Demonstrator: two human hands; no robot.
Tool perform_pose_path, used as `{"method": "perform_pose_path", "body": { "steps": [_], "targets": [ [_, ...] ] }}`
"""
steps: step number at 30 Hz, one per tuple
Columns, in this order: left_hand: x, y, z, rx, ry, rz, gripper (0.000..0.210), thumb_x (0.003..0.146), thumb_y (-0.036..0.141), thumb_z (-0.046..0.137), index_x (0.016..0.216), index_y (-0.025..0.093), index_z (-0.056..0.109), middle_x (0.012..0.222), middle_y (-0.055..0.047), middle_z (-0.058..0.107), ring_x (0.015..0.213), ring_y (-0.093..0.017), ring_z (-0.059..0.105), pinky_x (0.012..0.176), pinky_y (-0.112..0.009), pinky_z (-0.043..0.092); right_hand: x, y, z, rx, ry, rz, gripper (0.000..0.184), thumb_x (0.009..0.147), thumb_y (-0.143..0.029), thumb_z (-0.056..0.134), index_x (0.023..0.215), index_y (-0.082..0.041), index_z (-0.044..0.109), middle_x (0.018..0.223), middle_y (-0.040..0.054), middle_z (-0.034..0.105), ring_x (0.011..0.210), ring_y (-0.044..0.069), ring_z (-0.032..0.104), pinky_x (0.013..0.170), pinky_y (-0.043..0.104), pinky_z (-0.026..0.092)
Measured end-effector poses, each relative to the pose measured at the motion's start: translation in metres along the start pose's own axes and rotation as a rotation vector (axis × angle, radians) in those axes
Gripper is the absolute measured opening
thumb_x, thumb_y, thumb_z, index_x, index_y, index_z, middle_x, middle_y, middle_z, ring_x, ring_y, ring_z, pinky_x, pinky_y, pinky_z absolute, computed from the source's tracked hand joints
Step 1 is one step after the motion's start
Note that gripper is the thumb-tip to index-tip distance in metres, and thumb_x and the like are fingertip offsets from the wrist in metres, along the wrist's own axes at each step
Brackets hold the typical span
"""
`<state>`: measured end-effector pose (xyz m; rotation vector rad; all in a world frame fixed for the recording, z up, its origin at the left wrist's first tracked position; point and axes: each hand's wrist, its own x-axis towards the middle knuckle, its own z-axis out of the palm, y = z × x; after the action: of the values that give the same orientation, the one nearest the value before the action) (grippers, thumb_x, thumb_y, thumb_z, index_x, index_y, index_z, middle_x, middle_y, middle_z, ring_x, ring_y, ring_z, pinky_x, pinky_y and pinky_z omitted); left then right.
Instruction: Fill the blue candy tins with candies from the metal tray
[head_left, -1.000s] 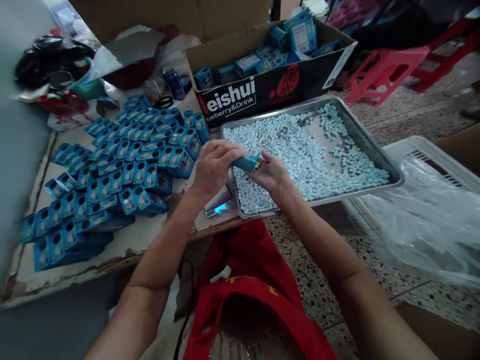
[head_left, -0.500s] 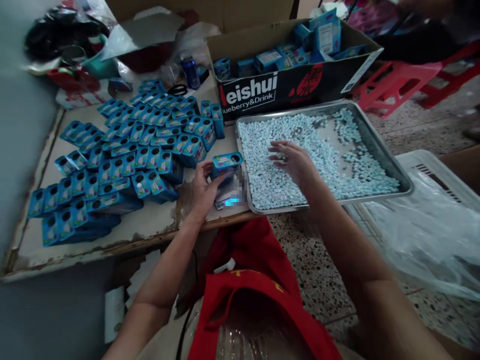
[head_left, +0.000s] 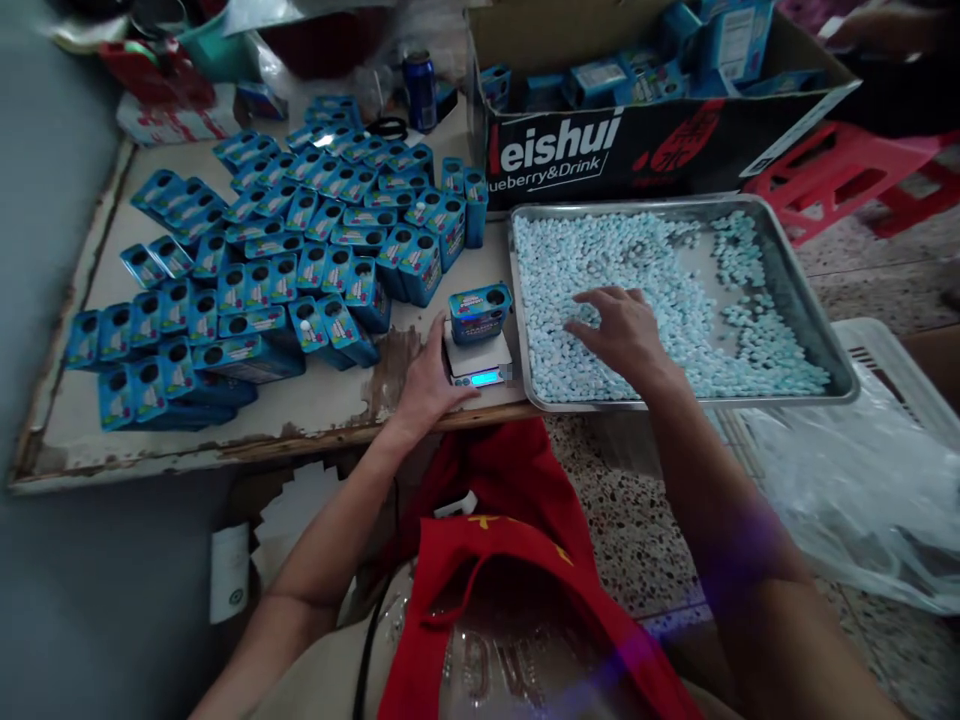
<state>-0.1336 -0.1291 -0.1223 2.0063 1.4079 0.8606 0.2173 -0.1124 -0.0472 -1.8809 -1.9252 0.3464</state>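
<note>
A blue tin (head_left: pixel 480 314) with a dark round hole in its top stands on a small white digital scale (head_left: pixel 484 358) whose display is lit. My left hand (head_left: pixel 431 380) lies against the scale's left side and front edge, fingers stretched and thumb apart, clear of the tin. Over the metal tray (head_left: pixel 840 375), my right hand (head_left: pixel 622 328) hovers low with fingers spread and curved. Nothing shows between them. Pale blue tablets (head_left: pixel 600 250) cover most of the tray bottom. To the left stand rows of similar blue tins (head_left: pixel 247 270), a few with white tablets in their holes.
A printed cardboard box (head_left: pixel 555 150) holding more blue packs stands behind the tray. Scissors (head_left: pixel 387 128) and a blue can (head_left: pixel 420 92) lie at the back. Red stools (head_left: pixel 817 180) and a crate (head_left: pixel 885 350) with clear plastic are at right. Part of another person shows top right.
My left hand has let go of the blue tin, which now rests on the scale, and has moved down to the scale's edge. My right hand stays over the tablets, its fingers more spread.
</note>
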Motion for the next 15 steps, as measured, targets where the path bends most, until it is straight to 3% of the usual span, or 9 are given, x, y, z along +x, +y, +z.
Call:
{"method": "perform_pose_path", "body": {
  "steps": [2,4,6,8,11,15],
  "targets": [
    [0.005,-0.004,-0.005,-0.047,-0.041,0.012,0.152,0.066,0.03,0.117,0.186,0.03,0.024,0.182,-0.024,0.049,0.167,-0.048,0.052,0.139,-0.065,0.047,0.003,0.011,-0.003,-0.116,-0.106,-0.016,0.052,0.095,-0.049,0.084,0.14,-0.024,0.082,0.14,0.0215,0.077,0.133,0.052,0.065,0.114,0.071,0.053],
    [0.007,-0.007,-0.009,-0.076,-0.075,0.021,0.151,0.069,0.027,0.115,0.187,0.03,0.022,0.184,-0.024,0.046,0.17,-0.046,0.049,0.14,-0.062,0.046,0.005,0.014,-0.006,-0.147,-0.239,-0.059,0.058,0.097,-0.047,0.081,0.15,-0.024,0.078,0.141,0.0221,0.074,0.124,0.047,0.071,0.107,0.063,0.057],
    [0.007,-0.008,-0.012,-0.078,-0.092,0.036,0.151,0.069,0.029,0.116,0.188,0.031,0.022,0.187,-0.023,0.041,0.174,-0.046,0.042,0.143,-0.062,0.042,0.008,0.01,-0.007,-0.154,-0.326,-0.099,0.054,0.097,-0.04,0.081,0.149,-0.024,0.077,0.136,0.0207,0.076,0.114,0.043,0.075,0.1,0.055,0.06],
    [0.003,-0.009,-0.015,-0.072,-0.091,0.059,0.152,0.068,0.035,0.117,0.188,0.03,0.024,0.19,-0.024,0.035,0.177,-0.046,0.036,0.145,-0.062,0.039,0.011,0.002,-0.008,-0.174,-0.362,-0.112,0.04,0.095,-0.033,0.08,0.135,-0.024,0.082,0.123,0.0182,0.08,0.106,0.04,0.077,0.092,0.05,0.059],
    [-0.007,-0.009,-0.027,-0.067,-0.053,0.049,0.145,0.073,0.041,0.116,0.186,0.027,0.027,0.185,-0.025,0.044,0.173,-0.044,0.045,0.142,-0.057,0.044,0.013,-0.004,-0.013,-0.168,-0.333,-0.063,0.019,0.096,-0.032,0.08,0.113,-0.026,0.085,0.1,0.0128,0.082,0.094,0.037,0.077,0.084,0.046,0.054],
    [-0.022,-0.009,-0.055,-0.03,0.044,0.014,0.115,0.085,0.035,0.108,0.18,0.027,0.042,0.165,-0.019,0.069,0.158,-0.04,0.065,0.132,-0.053,0.057,0.011,0.004,-0.02,0.016,-0.141,0.043,0.014,0.094,-0.039,0.085,0.102,-0.028,0.084,0.08,0.0055,0.076,0.077,0.029,0.072,0.079,0.043,0.053]
  ]
}}
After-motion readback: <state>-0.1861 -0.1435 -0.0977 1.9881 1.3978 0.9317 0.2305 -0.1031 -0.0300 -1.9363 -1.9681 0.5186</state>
